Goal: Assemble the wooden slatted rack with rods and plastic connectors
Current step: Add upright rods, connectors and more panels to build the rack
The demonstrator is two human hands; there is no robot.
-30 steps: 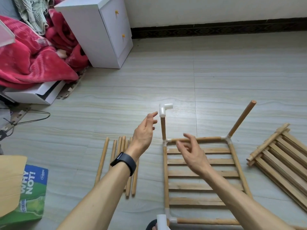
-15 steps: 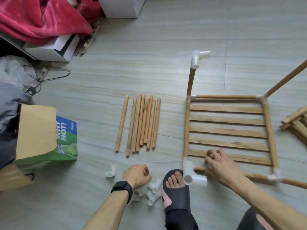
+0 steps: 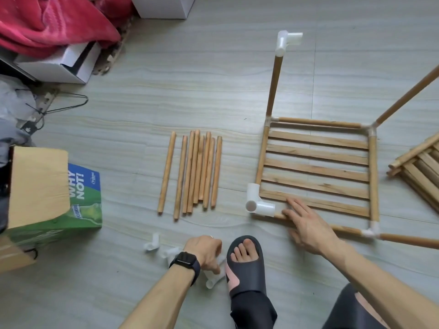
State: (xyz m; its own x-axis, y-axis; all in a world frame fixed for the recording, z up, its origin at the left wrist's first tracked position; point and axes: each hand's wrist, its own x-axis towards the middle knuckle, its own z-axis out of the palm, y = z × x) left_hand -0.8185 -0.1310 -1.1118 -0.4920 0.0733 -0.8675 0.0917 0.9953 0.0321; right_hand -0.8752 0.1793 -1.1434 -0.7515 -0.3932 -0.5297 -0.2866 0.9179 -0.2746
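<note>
Wooden and half built, the slatted rack (image 3: 316, 172) is lying flat on the grey floor (image 3: 225, 79) at 3 o'clock. One upright rod (image 3: 274, 86) is rising from its far-left corner and carrying a white elbow connector (image 3: 287, 41) at 1 o'clock. Another corner connector (image 3: 257, 203) is sitting on the near-left corner. The right hand (image 3: 306, 224) is resting just beside it on the rack's near rod (image 3: 344, 228), fingers straight and spread and reaching onto the lowest slat (image 3: 332, 205). At 6 o'clock the left hand (image 3: 205, 251), wearing a black watch (image 3: 186, 262), is hanging over the loose connectors (image 3: 152, 243). Its fingers are curling downward, but I cannot tell whether they are gripping one. A foot in a dark slipper (image 3: 244, 264) is standing just beside that hand. Loose rods (image 3: 194, 172) are lying side by side in the middle, and a second slatted panel (image 3: 420, 172) is showing at the 3 o'clock edge. A cardboard box (image 3: 47, 193) is sitting at 9 o'clock and a red blanket (image 3: 47, 22) at 11.
</note>
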